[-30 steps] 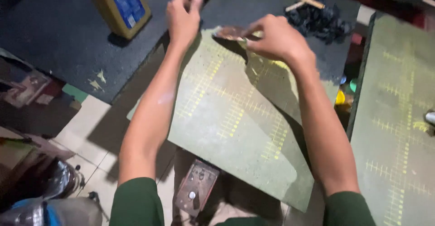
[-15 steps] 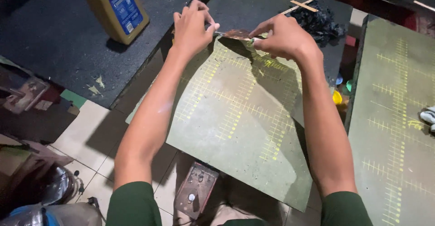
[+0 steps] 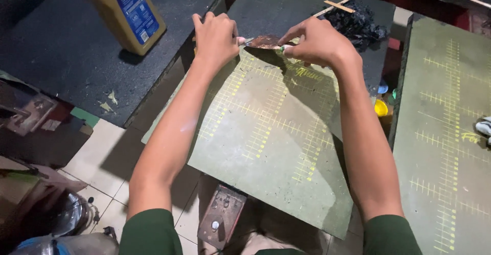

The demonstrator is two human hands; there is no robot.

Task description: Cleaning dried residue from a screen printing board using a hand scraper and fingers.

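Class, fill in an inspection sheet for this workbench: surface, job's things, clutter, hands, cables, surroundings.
Surface: green board marked with yellow grid lines, tilted over the tiled floor.
Job's things: small brown smeared blade-like piece held at the board's top edge.
Clutter: yellow bottle with blue label, wooden sticks, black crumpled heap.
Hands: left hand and right hand both pinch the piece.
Cables: nothing seen.
Surroundings: second green board at right, dark tables, metal block below.
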